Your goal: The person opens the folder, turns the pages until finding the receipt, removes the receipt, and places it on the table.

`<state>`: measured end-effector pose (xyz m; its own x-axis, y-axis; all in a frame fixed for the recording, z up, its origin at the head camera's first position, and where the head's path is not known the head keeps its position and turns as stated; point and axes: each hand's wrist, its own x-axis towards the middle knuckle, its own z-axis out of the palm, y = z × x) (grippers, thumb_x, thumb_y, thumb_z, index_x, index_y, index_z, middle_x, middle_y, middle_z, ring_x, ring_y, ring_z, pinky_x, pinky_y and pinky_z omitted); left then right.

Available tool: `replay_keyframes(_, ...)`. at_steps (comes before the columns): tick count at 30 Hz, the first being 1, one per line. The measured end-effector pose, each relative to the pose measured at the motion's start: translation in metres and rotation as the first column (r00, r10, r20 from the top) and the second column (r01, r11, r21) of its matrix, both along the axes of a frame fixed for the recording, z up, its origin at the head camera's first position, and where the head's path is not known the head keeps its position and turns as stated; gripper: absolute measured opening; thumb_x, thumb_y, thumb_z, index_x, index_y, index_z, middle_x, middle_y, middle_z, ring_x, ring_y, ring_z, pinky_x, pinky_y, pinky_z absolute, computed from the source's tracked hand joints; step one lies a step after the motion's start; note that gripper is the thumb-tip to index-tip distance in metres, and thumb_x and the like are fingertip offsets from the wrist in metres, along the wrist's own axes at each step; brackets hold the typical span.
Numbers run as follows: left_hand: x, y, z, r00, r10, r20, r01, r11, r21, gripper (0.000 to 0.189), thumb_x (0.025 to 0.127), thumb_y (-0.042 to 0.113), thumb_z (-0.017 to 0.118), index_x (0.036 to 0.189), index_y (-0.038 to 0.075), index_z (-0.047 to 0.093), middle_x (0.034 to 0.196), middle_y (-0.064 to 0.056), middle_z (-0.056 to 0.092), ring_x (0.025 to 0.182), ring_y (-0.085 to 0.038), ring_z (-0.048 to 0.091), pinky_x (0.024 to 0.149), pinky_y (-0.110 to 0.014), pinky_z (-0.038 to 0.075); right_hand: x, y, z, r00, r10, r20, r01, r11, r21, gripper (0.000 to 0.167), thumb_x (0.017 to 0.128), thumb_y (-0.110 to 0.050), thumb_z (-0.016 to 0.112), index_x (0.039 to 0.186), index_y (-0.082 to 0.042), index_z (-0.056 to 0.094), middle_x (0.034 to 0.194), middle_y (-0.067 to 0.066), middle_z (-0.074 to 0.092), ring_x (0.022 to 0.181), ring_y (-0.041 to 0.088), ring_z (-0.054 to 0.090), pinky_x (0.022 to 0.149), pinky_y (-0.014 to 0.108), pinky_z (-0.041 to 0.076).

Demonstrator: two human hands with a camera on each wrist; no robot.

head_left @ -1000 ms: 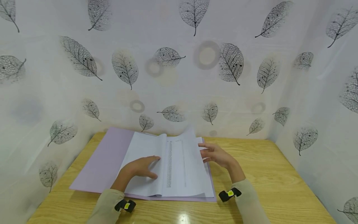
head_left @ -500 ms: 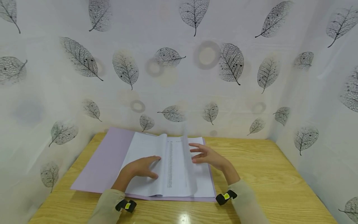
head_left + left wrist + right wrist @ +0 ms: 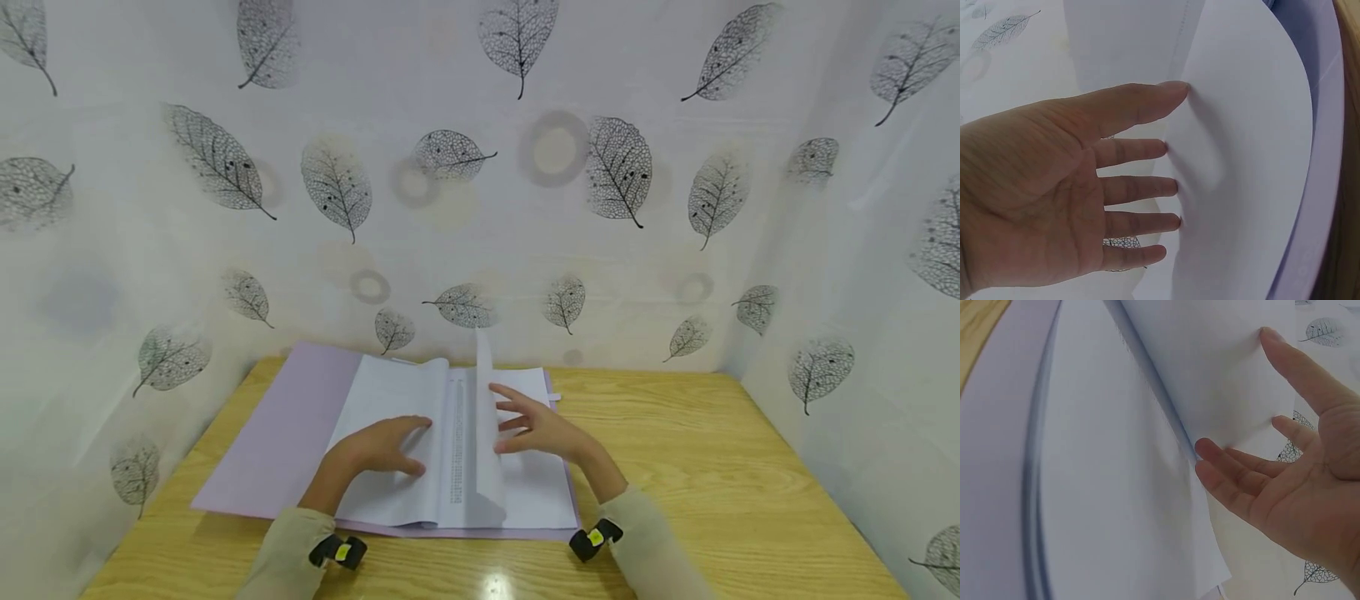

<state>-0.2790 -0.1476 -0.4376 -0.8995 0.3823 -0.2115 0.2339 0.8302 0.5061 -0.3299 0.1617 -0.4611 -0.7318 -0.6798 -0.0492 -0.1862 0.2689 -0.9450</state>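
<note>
An open lilac folder (image 3: 273, 437) lies on the table with a stack of white sheets in it. My left hand (image 3: 378, 446) rests on the turned sheets (image 3: 378, 387) at the left, its fingers straight; the left wrist view shows its fingertips touching the curved paper (image 3: 1254, 150). One sheet (image 3: 485, 362) stands nearly upright in the middle. From its right side, my right hand (image 3: 543, 429) touches that sheet with spread, extended fingertips. In the right wrist view, the thumb and fingers rest against the raised page (image 3: 1222, 369). Printed columns (image 3: 457, 442) show beside the fold.
The wooden table (image 3: 697, 483) extends to the right and in front of the folder. A leaf-patterned curtain (image 3: 517, 208) encloses the back and both sides. A small white tab (image 3: 555, 397) sticks out at the folder's right edge.
My right hand has moved left, bringing the sheet from leaning right to nearly upright. More of the pages beneath shows at the right. The left hand has stayed in place.
</note>
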Motion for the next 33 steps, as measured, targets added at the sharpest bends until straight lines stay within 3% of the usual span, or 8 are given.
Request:
replay_keyframes(5, 0.0, -0.001, 0.002, 0.998, -0.017, -0.063, 0.019, 1.0, 0.024, 0.069, 0.087, 0.023, 0.081, 0.146, 0.002, 0.052, 0.152, -0.018, 0.052, 0.145, -0.039, 0.045, 0.122, -0.054, 0.036, 0.004, -0.007, -0.003, 1.0, -0.002, -0.026, 0.003, 1.0, 0.028, 0.099, 0.087, -0.023, 0.083, 0.163, -0.036, 0.02, 0.167, 0.021, 0.024, 0.135, 0.038, 0.054, 0.101, 0.042, 0.058)
replay_keyframes(13, -0.004, -0.002, 0.0, 0.979, -0.027, -0.201, 0.037, 0.998, 0.045, 0.054, 0.093, 0.02, 0.074, 0.14, -0.002, 0.057, 0.144, -0.021, 0.059, 0.137, -0.04, 0.053, 0.117, -0.054, 0.042, 0.01, -0.016, -0.003, 0.999, -0.013, -0.046, 0.016, 0.998, 0.055, 0.103, 0.085, -0.023, 0.085, 0.164, -0.029, 0.019, 0.166, 0.024, 0.024, 0.134, 0.039, 0.055, 0.101, 0.042, 0.057)
replay_keyframes(17, -0.006, 0.0, 0.0, 0.959, 0.004, -0.283, 0.022, 0.996, 0.088, 0.05, 0.095, 0.02, 0.071, 0.139, 0.0, 0.058, 0.144, -0.021, 0.058, 0.138, -0.04, 0.052, 0.118, -0.054, 0.041, 0.012, -0.019, -0.004, 0.998, -0.02, -0.051, 0.024, 0.998, 0.06, 0.104, 0.084, -0.024, 0.085, 0.164, -0.029, 0.019, 0.166, 0.024, 0.025, 0.133, 0.038, 0.055, 0.102, 0.042, 0.056)
replay_keyframes(22, -0.003, 0.01, 0.006, 0.925, 0.07, -0.373, -0.006, 0.985, 0.17, 0.056, 0.098, 0.029, 0.068, 0.147, 0.006, 0.052, 0.157, -0.022, 0.044, 0.145, -0.043, 0.042, 0.118, -0.06, 0.039, 0.012, -0.021, -0.007, 0.998, -0.026, -0.059, 0.03, 0.998, 0.061, 0.103, 0.084, -0.025, 0.085, 0.164, -0.028, 0.02, 0.166, 0.022, 0.025, 0.131, 0.036, 0.056, 0.102, 0.042, 0.057)
replay_keyframes(26, 0.001, 0.02, 0.011, 0.904, 0.062, -0.423, 0.019, 0.983, 0.185, 0.063, 0.099, 0.04, 0.066, 0.153, 0.012, 0.047, 0.167, -0.014, 0.03, 0.151, -0.041, 0.033, 0.118, -0.062, 0.038, 0.013, -0.022, -0.006, 0.997, -0.028, -0.074, 0.033, 0.997, 0.064, 0.102, 0.085, -0.026, 0.085, 0.164, -0.027, 0.02, 0.166, 0.022, 0.026, 0.131, 0.036, 0.057, 0.102, 0.044, 0.056)
replay_keyframes(29, 0.004, 0.027, 0.013, 0.906, 0.021, -0.422, 0.054, 0.985, 0.164, 0.068, 0.097, 0.046, 0.067, 0.154, 0.017, 0.046, 0.17, -0.009, 0.024, 0.155, -0.039, 0.026, 0.119, -0.062, 0.037, 0.013, -0.023, -0.006, 0.996, -0.031, -0.087, 0.038, 0.997, 0.07, 0.102, 0.085, -0.026, 0.084, 0.164, -0.026, 0.02, 0.166, 0.022, 0.027, 0.13, 0.036, 0.058, 0.103, 0.045, 0.056)
replay_keyframes(33, 0.008, 0.031, 0.013, 0.92, -0.036, -0.389, 0.089, 0.989, 0.118, 0.073, 0.093, 0.05, 0.071, 0.154, 0.018, 0.047, 0.17, -0.009, 0.025, 0.157, -0.038, 0.02, 0.119, -0.064, 0.034, 0.014, -0.024, -0.006, 0.995, -0.046, -0.086, 0.052, 0.996, 0.072, 0.101, 0.086, -0.025, 0.084, 0.164, -0.025, 0.02, 0.165, 0.023, 0.028, 0.13, 0.036, 0.058, 0.105, 0.048, 0.055)
